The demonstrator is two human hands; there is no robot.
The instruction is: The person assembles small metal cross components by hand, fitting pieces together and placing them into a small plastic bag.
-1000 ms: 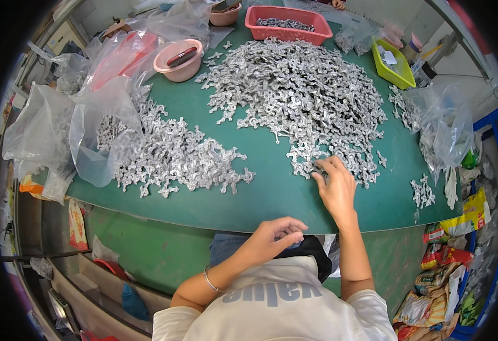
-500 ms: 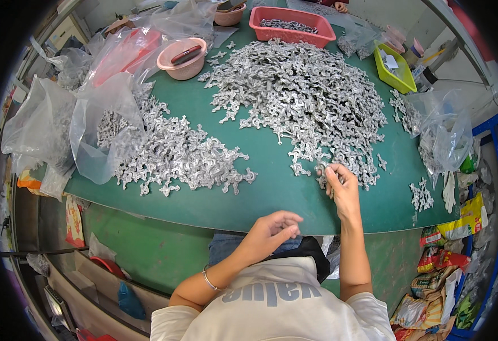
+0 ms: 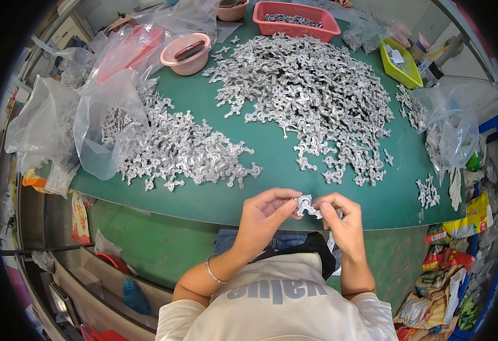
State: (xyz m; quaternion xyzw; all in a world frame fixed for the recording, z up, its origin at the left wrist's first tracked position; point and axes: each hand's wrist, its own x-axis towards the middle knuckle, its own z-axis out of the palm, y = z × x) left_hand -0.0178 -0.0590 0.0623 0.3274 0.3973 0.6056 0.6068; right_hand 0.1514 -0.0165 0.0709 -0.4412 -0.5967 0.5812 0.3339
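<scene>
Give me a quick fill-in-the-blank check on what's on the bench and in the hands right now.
1. Both the left hand and the right hand hold one small metal part at the near edge of the ____ table.
2. The bigger heap of metal parts lies on the person's ____ side.
3. The pink bowl holds a ____ object.
4. At the far edge stands a red tray; the tray to its right is ____.

Missing words: green; right; red; yellow-green
</scene>
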